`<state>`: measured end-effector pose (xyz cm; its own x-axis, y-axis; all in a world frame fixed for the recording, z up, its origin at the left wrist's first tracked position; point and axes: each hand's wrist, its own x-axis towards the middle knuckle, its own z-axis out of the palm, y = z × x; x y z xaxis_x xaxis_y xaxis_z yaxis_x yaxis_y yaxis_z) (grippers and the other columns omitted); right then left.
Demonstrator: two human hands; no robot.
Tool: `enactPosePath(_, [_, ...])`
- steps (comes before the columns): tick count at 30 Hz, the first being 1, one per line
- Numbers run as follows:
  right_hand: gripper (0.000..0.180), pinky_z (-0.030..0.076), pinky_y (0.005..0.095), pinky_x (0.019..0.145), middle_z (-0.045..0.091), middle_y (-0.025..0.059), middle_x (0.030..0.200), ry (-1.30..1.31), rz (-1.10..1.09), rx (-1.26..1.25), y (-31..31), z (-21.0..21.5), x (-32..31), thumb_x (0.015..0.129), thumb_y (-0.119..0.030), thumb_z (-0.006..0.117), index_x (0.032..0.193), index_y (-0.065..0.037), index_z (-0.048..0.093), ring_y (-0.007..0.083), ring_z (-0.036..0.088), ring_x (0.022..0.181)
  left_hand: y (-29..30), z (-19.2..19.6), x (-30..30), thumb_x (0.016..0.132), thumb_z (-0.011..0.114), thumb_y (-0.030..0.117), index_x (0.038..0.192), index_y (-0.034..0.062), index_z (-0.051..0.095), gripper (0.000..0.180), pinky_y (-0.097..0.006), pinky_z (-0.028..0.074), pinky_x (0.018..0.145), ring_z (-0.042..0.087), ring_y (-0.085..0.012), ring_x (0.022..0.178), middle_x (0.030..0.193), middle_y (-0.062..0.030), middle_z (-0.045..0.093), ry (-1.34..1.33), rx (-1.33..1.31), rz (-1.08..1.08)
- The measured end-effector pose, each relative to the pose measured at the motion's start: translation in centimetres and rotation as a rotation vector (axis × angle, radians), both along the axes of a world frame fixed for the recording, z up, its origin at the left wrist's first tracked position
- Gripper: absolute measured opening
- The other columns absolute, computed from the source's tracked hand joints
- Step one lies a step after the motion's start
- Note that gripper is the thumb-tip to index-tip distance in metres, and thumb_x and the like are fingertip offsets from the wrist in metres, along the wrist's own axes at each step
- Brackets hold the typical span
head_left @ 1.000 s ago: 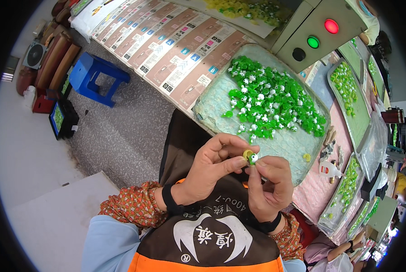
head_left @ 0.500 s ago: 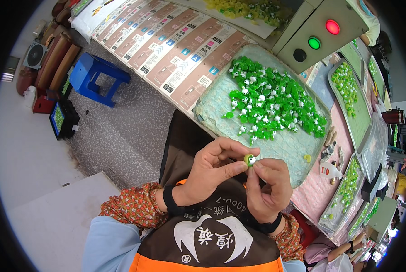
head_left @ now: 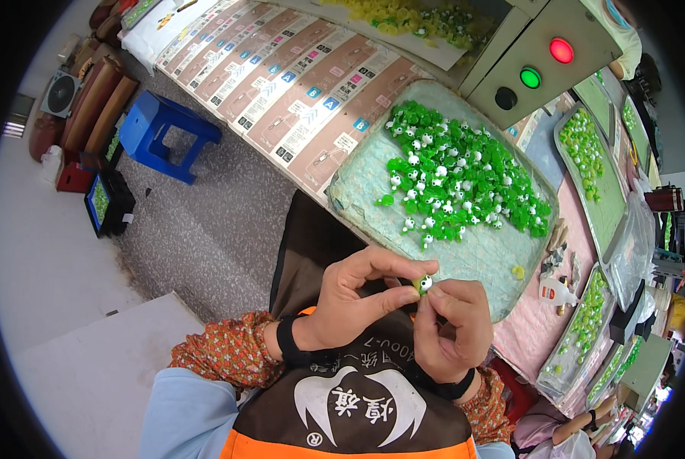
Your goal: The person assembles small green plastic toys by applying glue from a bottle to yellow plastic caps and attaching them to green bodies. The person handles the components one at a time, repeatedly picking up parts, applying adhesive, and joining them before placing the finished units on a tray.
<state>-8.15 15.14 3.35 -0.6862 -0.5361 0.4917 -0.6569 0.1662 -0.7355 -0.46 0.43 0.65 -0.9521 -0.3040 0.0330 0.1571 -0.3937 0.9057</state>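
A small green-and-white figurine is pinched between my two hands, just off the tray's near edge. My left hand grips it from the left with thumb and forefinger. From the right, the fingertips of my right hand close on its lower side. Beyond my hands lies a shallow tray with a pale blue-green lining. A heap of green pieces with white heads covers much of it. Near its right side sits a small yellow piece.
A grey control box with red and green lights stands at the tray's far right corner. To the right are a white bottle and further trays of small pieces. A blue stool stands on the floor at left.
Both hands have sunk slightly toward me with the figurine. Its white face shows turned more upward, and my right fingers have shifted beneath it.
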Motion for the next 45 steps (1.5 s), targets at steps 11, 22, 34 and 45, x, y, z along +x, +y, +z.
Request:
enactPosePath(11, [0.027,0.047,0.0285,0.058,0.065,0.0165,0.089,0.033,0.041,-0.005,-0.1,0.0,-0.3,0.079,0.016,0.068,0.099,-0.001,0.061,0.0223,0.061,0.070,0.0,-0.3,0.2,0.092,0.065,-0.006,0.116,-0.0028,0.061,0.024,-0.032,0.051,0.100,0.063,-0.0206,0.117,0.129,-0.0225,0.064,-0.041,0.111,-0.065])
enactPosePath(22, [0.030,0.048,0.0325,0.056,0.067,0.0156,0.087,-0.012,-0.011,-0.023,-0.3,-0.5,-0.3,0.073,0.014,0.074,0.097,0.000,0.063,0.0264,0.062,0.068,0.1,-0.1,-0.1,0.101,0.051,-0.005,0.122,-0.0048,0.057,0.022,-0.026,0.050,0.099,0.062,-0.0145,0.118,0.135,-0.0203,0.062,-0.017,0.167,-0.073])
enactPosePath(34, [0.022,0.050,0.0314,0.064,0.064,0.0163,0.089,-0.003,0.039,0.047,-0.8,-0.7,-0.6,0.080,0.015,0.067,0.097,0.002,0.062,0.0260,0.063,0.075,0.1,-0.5,0.1,0.101,0.052,-0.003,0.118,-0.0045,0.058,0.018,-0.029,0.051,0.098,0.064,-0.0175,0.116,0.131,-0.0230,0.063,-0.109,0.029,0.003])
enactPosePath(45, [0.015,0.053,0.0250,0.062,0.063,0.0097,0.095,-0.736,0.060,0.046,0.1,0.5,-1.7,0.091,0.005,0.062,0.105,0.002,0.066,0.0133,0.067,0.073,-1.2,-0.1,-0.1,0.099,0.059,0.000,0.127,-0.0031,0.058,0.028,-0.028,0.054,0.095,0.065,-0.0145,0.112,0.121,-0.0117,0.067,-0.269,-0.044,-0.126])
